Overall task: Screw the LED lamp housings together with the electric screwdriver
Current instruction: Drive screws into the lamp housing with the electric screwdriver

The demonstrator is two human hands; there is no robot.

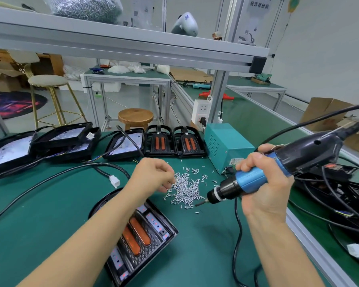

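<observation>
Assembly station on a green counter (50,204). The left hand (153,175), fingers curled together, pinches into the pile of loose screws (187,187) at the frame's centre. The right hand (263,179), at 3 o'clock from the pile, grips the blue electric screwdriver (255,179), bit angled down toward the screws. An LED lamp housing (141,233) lies at 6 o'clock, partly under the left forearm; further housings (174,141) line up at 12 o'clock beside a teal power box (226,146).

Bright, even light (edges bowed), soft shadows
</observation>
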